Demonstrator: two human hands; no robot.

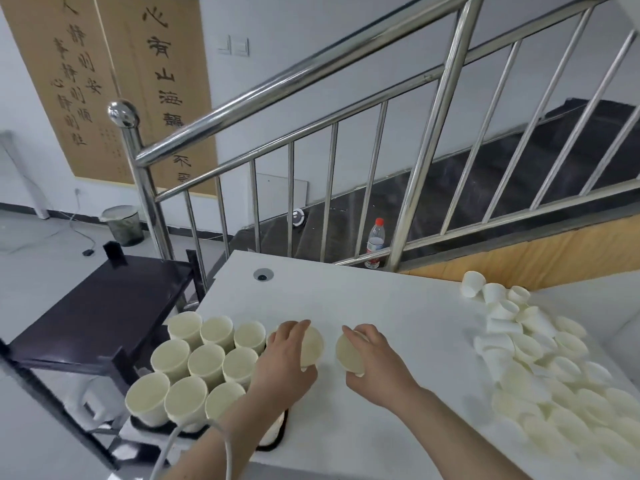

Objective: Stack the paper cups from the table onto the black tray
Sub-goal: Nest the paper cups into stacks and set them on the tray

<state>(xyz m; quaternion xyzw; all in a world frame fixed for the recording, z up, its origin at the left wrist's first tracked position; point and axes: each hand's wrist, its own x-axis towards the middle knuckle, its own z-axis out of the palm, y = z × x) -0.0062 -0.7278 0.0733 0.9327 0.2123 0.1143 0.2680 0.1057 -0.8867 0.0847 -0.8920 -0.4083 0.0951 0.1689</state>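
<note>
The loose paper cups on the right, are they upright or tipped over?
Tipped over: the loose paper cups lie on their sides in a jumbled heap.

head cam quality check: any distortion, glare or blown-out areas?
Head view: wide-angle bend in the railing; glare streaks on its steel; the loose cup pile washes into the white table, edges soft; both hands sharp enough.

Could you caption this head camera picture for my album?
Left hand and right hand each hold a paper cup beside upright cups on the black tray.
</note>
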